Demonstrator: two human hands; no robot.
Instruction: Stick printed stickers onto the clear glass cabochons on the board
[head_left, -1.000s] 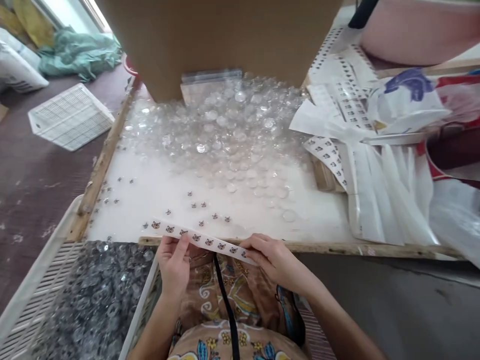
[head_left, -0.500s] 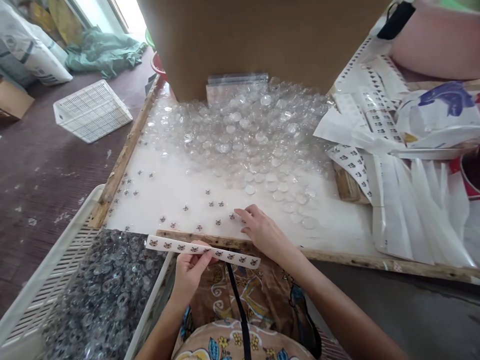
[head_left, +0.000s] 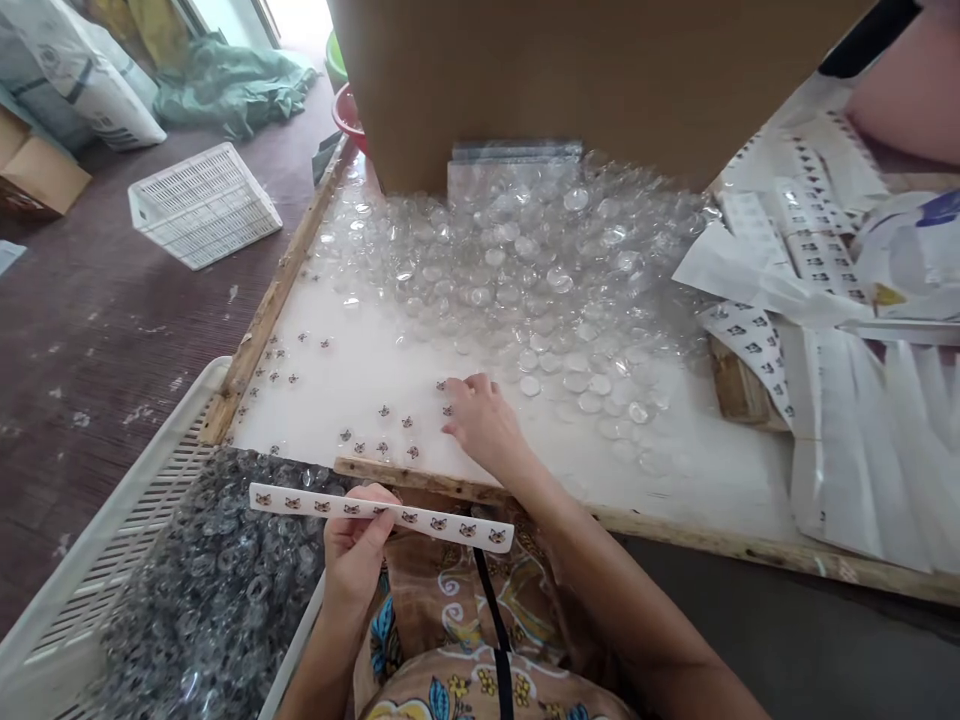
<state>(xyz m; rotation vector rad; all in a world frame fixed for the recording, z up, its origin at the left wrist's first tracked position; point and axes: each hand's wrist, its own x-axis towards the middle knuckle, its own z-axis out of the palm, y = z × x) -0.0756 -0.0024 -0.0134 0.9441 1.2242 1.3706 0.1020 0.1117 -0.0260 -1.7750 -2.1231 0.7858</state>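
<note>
My left hand (head_left: 360, 545) pinches a narrow white strip of animal-face stickers (head_left: 320, 506) near its middle, thumb on top. The strip lies level in front of the table's near edge. On the white tabletop, my right hand (head_left: 484, 420) reaches down with its fingers bent and apart. Its fingertips are at small clear discs bearing dark animal-face stickers (head_left: 447, 410). Whether it grips one cannot be made out. More stickered discs (head_left: 382, 448) lie loose to its left. A heap of plain clear discs (head_left: 525, 270) spreads beyond the hand.
A cardboard box (head_left: 585, 80) stands at the table's back. Sticker sheets and backing paper (head_left: 847, 430) pile up on the right. A white crate (head_left: 64, 620) full of stickered discs (head_left: 217, 570) sits at lower left. A wooden strip (head_left: 277, 290) edges the table.
My right hand has moved left and slightly away over the table, with stickered discs shifted near its fingers. My left hand and the strip have moved a little left. The view has shifted too.
</note>
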